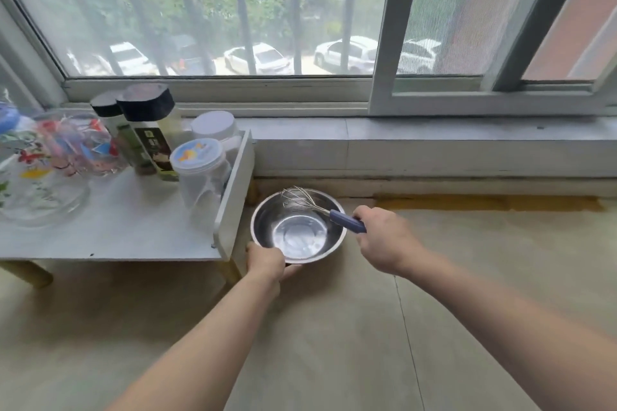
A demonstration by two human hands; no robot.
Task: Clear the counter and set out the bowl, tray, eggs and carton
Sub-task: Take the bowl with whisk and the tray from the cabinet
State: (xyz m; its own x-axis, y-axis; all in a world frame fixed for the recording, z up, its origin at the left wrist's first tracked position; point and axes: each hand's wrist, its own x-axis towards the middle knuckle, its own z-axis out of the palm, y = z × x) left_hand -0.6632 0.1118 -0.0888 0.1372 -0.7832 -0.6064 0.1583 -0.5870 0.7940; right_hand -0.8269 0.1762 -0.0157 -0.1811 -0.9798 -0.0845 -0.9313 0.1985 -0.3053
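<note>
A shiny steel bowl sits on the beige counter close to the window wall. My left hand grips the bowl's near left rim. A wire whisk with a blue handle lies across the bowl, its wires over the far rim. My right hand holds the blue handle at the bowl's right side. No tray, eggs or carton are in view.
A low white shelf stands left of the bowl, carrying white-lidded jars, dark-capped bottles and patterned glass bowls. The window sill runs along the back. Beige counter stretches to the right and front.
</note>
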